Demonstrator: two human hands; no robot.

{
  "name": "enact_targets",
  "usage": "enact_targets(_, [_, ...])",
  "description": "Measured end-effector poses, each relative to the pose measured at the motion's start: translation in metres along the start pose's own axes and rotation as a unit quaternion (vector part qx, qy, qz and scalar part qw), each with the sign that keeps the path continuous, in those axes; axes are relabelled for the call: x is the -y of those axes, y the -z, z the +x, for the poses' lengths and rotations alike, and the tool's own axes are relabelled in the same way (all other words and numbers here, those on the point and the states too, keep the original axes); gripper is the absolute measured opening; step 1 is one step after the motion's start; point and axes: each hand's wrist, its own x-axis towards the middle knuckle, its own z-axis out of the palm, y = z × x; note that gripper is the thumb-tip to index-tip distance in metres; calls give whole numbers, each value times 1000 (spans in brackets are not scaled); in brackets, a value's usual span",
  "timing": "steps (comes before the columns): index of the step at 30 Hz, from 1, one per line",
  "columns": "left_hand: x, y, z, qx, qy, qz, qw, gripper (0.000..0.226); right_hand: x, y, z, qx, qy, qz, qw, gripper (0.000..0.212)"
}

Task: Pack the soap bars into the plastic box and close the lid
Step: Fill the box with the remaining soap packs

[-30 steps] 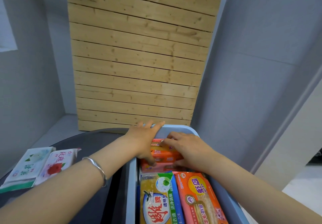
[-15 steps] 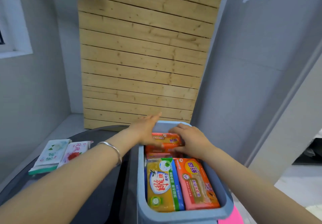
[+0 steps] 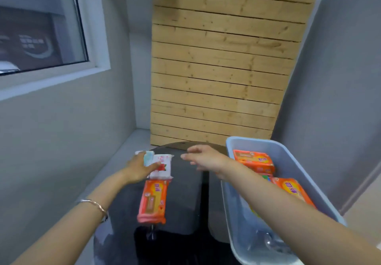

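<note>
soap bars [image 3: 161, 166] in white wrappers lie on the dark counter [image 3: 185, 198] under the left hand [image 3: 137, 168], whose grip looks closed on them while the right hand [image 3: 204, 158] reaches over open, so a hasty two-bar lift risks one slipping short of the plastic box [image 3: 288, 147]

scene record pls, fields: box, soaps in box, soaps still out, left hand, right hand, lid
box: blue-grey plastic box, open, right of the dark table
soaps in box: orange packs, others partly hidden by arm
soaps still out: white rose pack, orange pack
left hand: resting on the white packs
right hand: open, empty, reaching toward them
lid: not visible
</note>
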Motion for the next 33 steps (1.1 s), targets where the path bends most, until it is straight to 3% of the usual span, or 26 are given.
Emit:
enact_targets(1, [10, 0, -4, -9, 19, 11, 1000, 83, 0, -19, 0, 21, -43, -1, 999, 55])
enact_targets(3, [25, -5, -12, -14, 46, 46, 998, 58, -8, -51, 1, 57, -125, 3, 991, 60])
enact_targets(5, [34, -15, -21, 52, 59, 49, 996, 37, -19, -78, 2, 85, -184, 10, 979, 56])
enact_targets(8, [45, -35, -30, 110, 86, -18, 990, 39, -32, -108, 4, 70, -197, 63, 976, 42])
enact_targets(12, [47, -55, -37, 2, 39, -87, 995, 34, -38, -126, 2, 19, -142, 184, 972, 33])
enact_targets(15, [35, -47, -40, -74, -8, -198, 977, 29, -33, -110, -3, -22, -70, 200, 977, 36])
enact_targets(17, [14, -32, -44, -84, -31, -307, 947, 30, -23, -86, -9, -34, -13, 200, 979, 39])
enact_targets(20, [-27, -14, -51, -38, -73, -430, 899, 44, -7, -39, -21, -35, 71, 203, 976, 44])
enact_targets(24, [-81, -12, -51, 4, -138, -448, 883, 52, -1, 31, -43, -36, 154, 155, 975, 52])
enact_targets(27, [-121, -18, -42, 32, -176, -477, 861, 36, -14, 85, -56, -84, 194, 80, 974, 52])
enact_targets(33, [-179, -42, -6, 41, -316, -239, 917, 33, -54, 173, -68, -109, 197, -12, 974, 37])
